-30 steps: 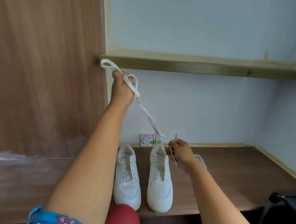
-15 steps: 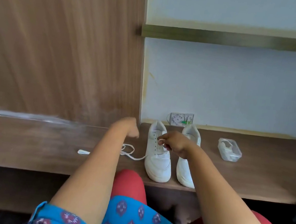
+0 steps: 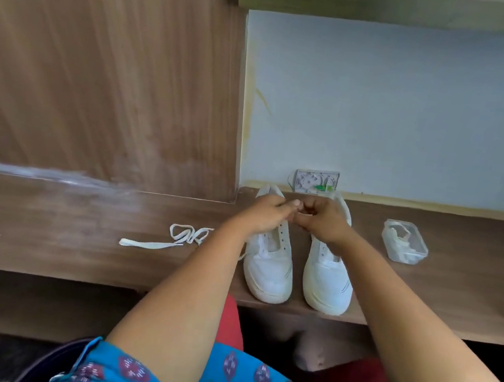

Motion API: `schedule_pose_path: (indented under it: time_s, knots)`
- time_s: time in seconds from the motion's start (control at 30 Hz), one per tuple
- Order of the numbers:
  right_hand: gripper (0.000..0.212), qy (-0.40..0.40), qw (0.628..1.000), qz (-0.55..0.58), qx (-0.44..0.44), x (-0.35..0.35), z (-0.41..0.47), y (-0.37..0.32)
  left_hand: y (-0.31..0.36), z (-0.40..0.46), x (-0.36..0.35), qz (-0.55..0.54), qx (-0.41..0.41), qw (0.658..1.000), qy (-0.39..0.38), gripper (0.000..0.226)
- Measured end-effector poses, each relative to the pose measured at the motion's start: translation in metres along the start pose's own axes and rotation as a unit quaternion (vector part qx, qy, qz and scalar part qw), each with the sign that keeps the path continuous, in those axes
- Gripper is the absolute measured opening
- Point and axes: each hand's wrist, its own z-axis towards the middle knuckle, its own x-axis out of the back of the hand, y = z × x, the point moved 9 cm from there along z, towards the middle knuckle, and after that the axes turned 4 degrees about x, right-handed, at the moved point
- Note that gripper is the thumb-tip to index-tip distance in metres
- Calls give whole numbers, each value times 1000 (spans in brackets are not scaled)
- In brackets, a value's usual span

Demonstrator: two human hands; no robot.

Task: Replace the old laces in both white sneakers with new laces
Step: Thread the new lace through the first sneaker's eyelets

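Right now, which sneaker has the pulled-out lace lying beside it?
The left sneaker: the loose lace lies on the shelf at its left; the right sneaker has none beside it.

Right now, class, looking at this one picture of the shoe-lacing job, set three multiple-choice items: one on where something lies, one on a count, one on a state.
1. Where does the loose lace lie?
A. On the wooden surface, left of the sneakers
B. Inside the plastic container
C. On the shelf above

2. How many white sneakers stand on the wooden surface?
A. One
B. Two
C. Three

3. What state are the left sneaker's visible eyelets in?
A. Laced and tied
B. Bare
C. Taped over

Answers: 1 A, the lace lies flat on the wood beside the left forearm. 2 B, the left sneaker and right sneaker stand side by side. 3 B, dark holes show with no lace through them.
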Motion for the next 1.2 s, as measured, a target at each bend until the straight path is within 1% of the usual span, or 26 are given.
schedule_pose_path:
  time_s: [0.07, 0.1, 0.13, 0.2, 0.23, 0.27, 0.33, 0.37, 0.47, 0.53, 0.6, 0.63, 0.67, 0.73, 0.8, 0.83, 0.87, 0.9, 0.93, 0.97, 1.07, 1.13, 1.2]
  knots:
    - [10, -49, 994, 93, -17, -11, -2, 13, -4, 7, 10, 95, -17, 995, 24, 48]
    - [11, -70, 989, 131, -28, -16, -4, 21, -9, 9, 11, 120, -15, 992, 23, 45]
    - [11, -76, 983, 164, -40, -18, -7, 28, -15, 10, 11, 126, -13, 992, 15, 39]
    - [12, -57, 977, 201, -50, -19, -9, 39, -22, 8, 4, 138, -1, 990, -32, 28]
    - [11, -33, 980, 193, -45, -17, -8, 43, -24, 8, -2, 150, 7, 987, -58, 26]
    - [10, -3, 987, 160, -29, -14, -7, 45, -26, 7, -7, 152, 14, 985, -79, 26]
    - [16, 35, 997, 61, 21, -11, -8, 41, -31, 3, -17, 131, 42, 984, -113, 29]
    - [18, 33, 998, 22, 43, -13, -10, 37, -35, 1, -21, 115, 55, 984, -124, 30]
    - [22, 18, 995, -51, 80, -13, -12, 31, -40, -1, -28, 48, 68, 987, -137, 21]
    - [28, 8, 991, -114, 73, -9, -4, 25, -42, -1, -25, 12, 72, 990, -123, 19]
    - [33, -14, 990, -136, 23, -4, 7, 26, -45, 0, -18, 0, 75, 993, -94, 19]
    - [31, -21, 989, -144, 3, -3, 10, 28, -46, 1, -14, 12, 68, 995, -71, 20]
    - [28, -18, 986, -167, -4, -3, 13, 27, -47, 2, -8, 44, 55, 997, -44, 21]
    - [24, -1, 972, -234, 9, -12, 16, 24, -45, 0, 2, 145, 31, 989, -1, 23]
    - [38, -2, 955, -295, -4, -27, 16, 23, -45, -2, 6, 202, 19, 979, 16, 20]
    - [47, -12, 945, -326, -23, -34, 15, 24, -45, -3, 6, 216, 16, 976, 21, 19]
    - [51, -26, 936, -348, -47, -38, 15, 27, -44, -4, 6, 229, 13, 973, 32, 19]
    - [47, -35, 933, -352, -70, -37, 15, 29, -45, -5, 7, 237, 13, 970, 46, 20]
    - [38, -42, 936, -336, -97, -35, 14, 32, -45, -5, 8, 234, 14, 970, 59, 19]
    - [29, -45, 942, -312, -118, -32, 13, 35, -47, -4, 8, 224, 16, 972, 69, 18]
    - [16, -47, 960, -227, -154, -26, 14, 44, -50, -5, 5, 193, 18, 978, 83, 11]
    - [19, -46, 968, -182, -164, -24, 12, 47, -51, -5, 1, 178, 10, 980, 88, 10]
    - [25, -48, 968, -177, -169, -21, 9, 50, -52, -4, -6, 180, 1, 980, 85, 10]
